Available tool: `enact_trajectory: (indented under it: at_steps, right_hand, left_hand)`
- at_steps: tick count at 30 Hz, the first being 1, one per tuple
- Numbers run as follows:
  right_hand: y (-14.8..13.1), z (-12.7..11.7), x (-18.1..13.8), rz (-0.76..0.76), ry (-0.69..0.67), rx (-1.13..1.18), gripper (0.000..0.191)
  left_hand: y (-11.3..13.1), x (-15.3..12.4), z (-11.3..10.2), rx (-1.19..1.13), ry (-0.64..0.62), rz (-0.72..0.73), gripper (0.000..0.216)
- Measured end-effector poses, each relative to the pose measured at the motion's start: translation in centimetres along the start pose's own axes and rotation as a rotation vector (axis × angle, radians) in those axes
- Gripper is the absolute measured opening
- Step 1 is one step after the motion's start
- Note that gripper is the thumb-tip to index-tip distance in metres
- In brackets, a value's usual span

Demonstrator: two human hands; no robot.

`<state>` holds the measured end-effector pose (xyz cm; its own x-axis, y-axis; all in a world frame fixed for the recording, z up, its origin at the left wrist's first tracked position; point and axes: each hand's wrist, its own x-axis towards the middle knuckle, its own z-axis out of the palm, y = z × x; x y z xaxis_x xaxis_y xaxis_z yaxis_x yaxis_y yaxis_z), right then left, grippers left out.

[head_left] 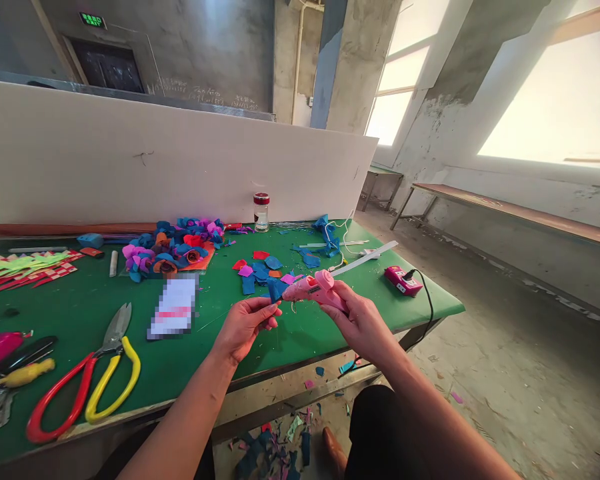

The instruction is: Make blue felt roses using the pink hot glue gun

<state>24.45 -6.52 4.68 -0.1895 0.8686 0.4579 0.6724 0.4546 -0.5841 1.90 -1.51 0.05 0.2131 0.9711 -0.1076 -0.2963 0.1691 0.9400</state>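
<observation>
The left hand (247,323) pinched a blue paper piece (275,289) at the tip of a pink glue gun (303,288) — its handle clasped in the right hand (357,317) — above a green table (180,363). The paper seemed light, soft, easily creased, best held by its edge; the gun, stiff. Beyond a white panel (180,160) stood a grey wall (220,47).

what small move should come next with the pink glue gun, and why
Probably dab a little glue onto the blue piece: the left grip pinches it, while the right grip holds the pink glue gun with its nozzle right at it.
</observation>
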Motion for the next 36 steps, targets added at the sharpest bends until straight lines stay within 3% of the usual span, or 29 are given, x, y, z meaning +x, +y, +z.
enact_trajectory:
  at_steps: [29, 33, 36]
  right_hand:
    - [-0.25, -0.15, -0.01, 0.03, 0.02, 0.0, 0.02]
    - [-0.04, -0.14, -0.02, 0.065, 0.025, 0.076, 0.014]
    - [0.48, 0.14, 0.01, 0.163, 0.045, 0.282, 0.02]
  left_hand:
    - [-0.17, 0.1, 0.05, 0.005, -0.008, 0.005, 0.026]
    - [-0.04, 0.01, 0.08, 0.0, 0.015, -0.006, 0.028]
    - [-0.13, 0.12, -0.13, -0.028, 0.02, -0.021, 0.03]
